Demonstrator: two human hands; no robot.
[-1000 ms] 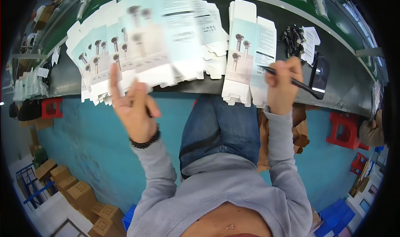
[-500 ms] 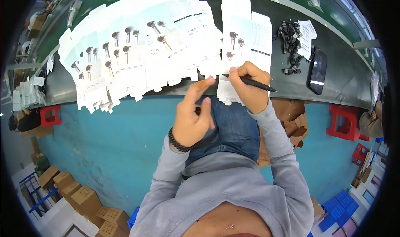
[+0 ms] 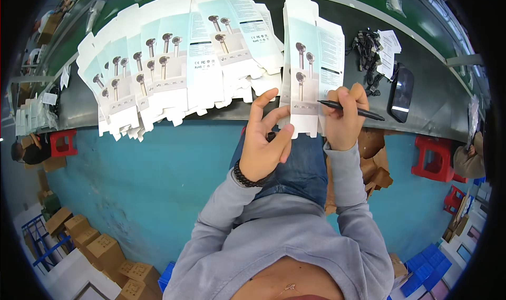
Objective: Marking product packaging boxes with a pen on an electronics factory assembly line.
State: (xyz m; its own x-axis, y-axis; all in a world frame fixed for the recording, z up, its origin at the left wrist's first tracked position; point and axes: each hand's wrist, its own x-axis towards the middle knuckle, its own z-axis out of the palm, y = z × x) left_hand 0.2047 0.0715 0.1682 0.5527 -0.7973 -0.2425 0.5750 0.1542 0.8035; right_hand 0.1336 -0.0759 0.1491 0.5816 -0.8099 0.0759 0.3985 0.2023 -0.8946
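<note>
A stack of flat, unfolded cartons, pale blue and white with earphone pictures, lies at the table's front edge. My left hand is at its left side, index finger raised and another finger at the top carton's edge. A small black pen cap is tucked among its curled fingers. On the stack's right side, my right hand grips a black marker pen, held slantwise with one end over the carton. To the left, many more flat cartons lie fanned out in overlapping rows.
Right of the stack are bundled black cables, white paper slips and a dark phone-like device on the dark table. Brown paper lies below on the floor. Red stools stand at both sides; another person sits at far right.
My left hand has moved right to the stack's edge. My right hand and the marker have shifted right, uncovering the top carton's lower part. The carton prints show more clearly.
</note>
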